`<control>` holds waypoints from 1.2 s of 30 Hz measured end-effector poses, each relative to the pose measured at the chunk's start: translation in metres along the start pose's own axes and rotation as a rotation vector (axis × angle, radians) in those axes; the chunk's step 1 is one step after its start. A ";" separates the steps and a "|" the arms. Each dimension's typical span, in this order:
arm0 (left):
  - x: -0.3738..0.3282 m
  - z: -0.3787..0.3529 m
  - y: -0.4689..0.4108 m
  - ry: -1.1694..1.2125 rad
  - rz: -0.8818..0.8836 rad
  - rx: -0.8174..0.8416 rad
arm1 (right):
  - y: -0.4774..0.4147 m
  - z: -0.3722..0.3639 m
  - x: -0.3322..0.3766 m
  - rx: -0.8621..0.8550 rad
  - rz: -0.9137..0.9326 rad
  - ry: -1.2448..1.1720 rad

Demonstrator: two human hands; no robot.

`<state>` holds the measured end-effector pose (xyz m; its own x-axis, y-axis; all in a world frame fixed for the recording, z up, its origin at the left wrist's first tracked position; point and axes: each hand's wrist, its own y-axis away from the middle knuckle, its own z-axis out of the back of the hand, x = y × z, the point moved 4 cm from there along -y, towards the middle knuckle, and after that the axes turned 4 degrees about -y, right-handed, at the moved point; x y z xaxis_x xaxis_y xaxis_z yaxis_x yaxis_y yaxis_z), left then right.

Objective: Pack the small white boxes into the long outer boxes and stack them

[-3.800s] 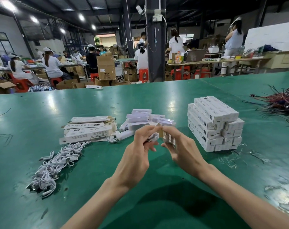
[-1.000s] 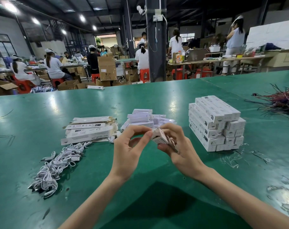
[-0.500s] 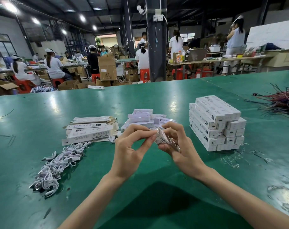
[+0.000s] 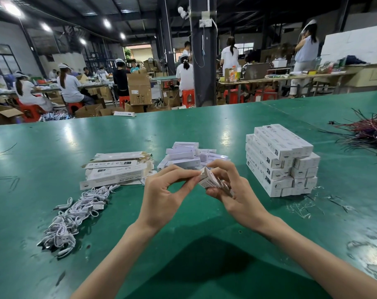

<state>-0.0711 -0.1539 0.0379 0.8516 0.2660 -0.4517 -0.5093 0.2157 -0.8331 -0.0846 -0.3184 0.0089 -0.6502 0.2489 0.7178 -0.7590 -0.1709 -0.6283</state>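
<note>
My right hand [image 4: 237, 197] grips the long outer box [image 4: 209, 180] above the worktop [image 4: 204, 130], tilting its end toward my left hand [image 4: 164, 197], which pinches it, apparently to close it; the packed stack [image 4: 280, 160] stands nearby.

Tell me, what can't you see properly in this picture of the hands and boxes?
Head view, long white printed cardboard box: the left hand and right hand cover its contents and most lettering.
Head view, pile of small white boxes: near side hidden behind both hands.
Head view, tangle of dark wires: cut off by the right edge.
Head view, far wooden table: items too small and blurred.
</note>
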 end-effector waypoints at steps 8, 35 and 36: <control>0.005 -0.001 0.000 0.077 0.059 0.064 | 0.001 0.001 -0.001 0.014 -0.004 0.011; -0.006 -0.023 0.018 -0.054 0.017 0.060 | -0.003 0.009 0.006 -0.032 0.063 0.032; -0.006 -0.024 0.019 -0.046 0.025 0.080 | -0.004 0.010 0.008 -0.037 0.073 0.044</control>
<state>-0.0829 -0.1735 0.0167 0.8329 0.3151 -0.4550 -0.5400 0.2824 -0.7929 -0.0871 -0.3250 0.0203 -0.7013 0.2792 0.6559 -0.7070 -0.1547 -0.6901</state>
